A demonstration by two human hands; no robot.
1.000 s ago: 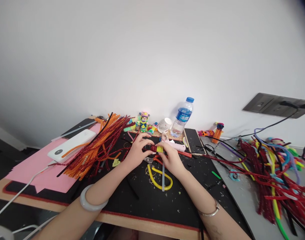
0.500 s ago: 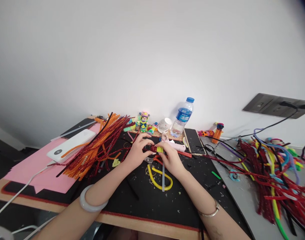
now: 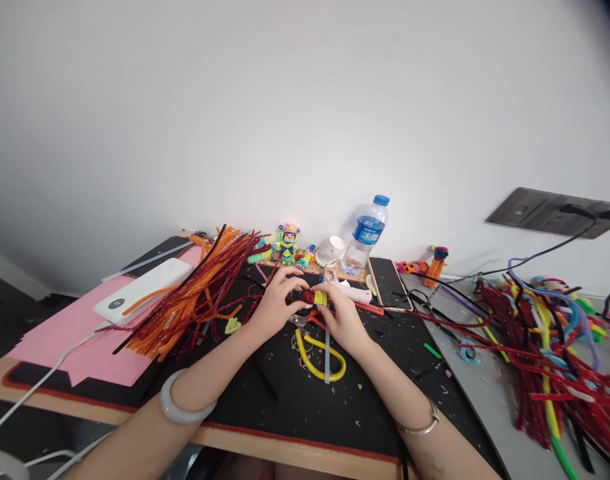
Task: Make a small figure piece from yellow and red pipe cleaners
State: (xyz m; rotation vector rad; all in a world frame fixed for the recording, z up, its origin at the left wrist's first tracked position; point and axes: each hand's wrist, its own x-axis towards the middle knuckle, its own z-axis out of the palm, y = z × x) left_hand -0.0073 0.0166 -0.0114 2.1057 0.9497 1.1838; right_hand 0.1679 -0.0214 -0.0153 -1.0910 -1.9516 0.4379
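Between my two hands is a small pipe-cleaner piece (image 3: 320, 298), dark glittery red at its left end and yellow at its right. My left hand (image 3: 279, 300) pinches the red end between thumb and fingers. On the yellow end, the thumb and fingers of my right hand (image 3: 339, 310) are closed. Just under the hands lie pliers with orange-red handles (image 3: 315, 321), partly covered. A bent yellow pipe cleaner (image 3: 305, 360) and a pale glue stick (image 3: 327, 360) rest on the black mat (image 3: 295, 413) nearer to me. A pink glue gun (image 3: 355, 292) lies behind my right hand.
Orange and red pipe cleaners (image 3: 185, 300) lie in a bundle at left beside a white power bank (image 3: 139, 290) on pink sheets (image 3: 75, 327). Behind stand a pipe-cleaner doll (image 3: 287, 245), a paper cup (image 3: 329, 251), a water bottle (image 3: 365, 237) and a phone (image 3: 389, 283). More pipe cleaners (image 3: 535, 360) spread at right.
The piece between my hands has turned slightly, and more of its red part shows now. Both hands stay in nearly the same place.
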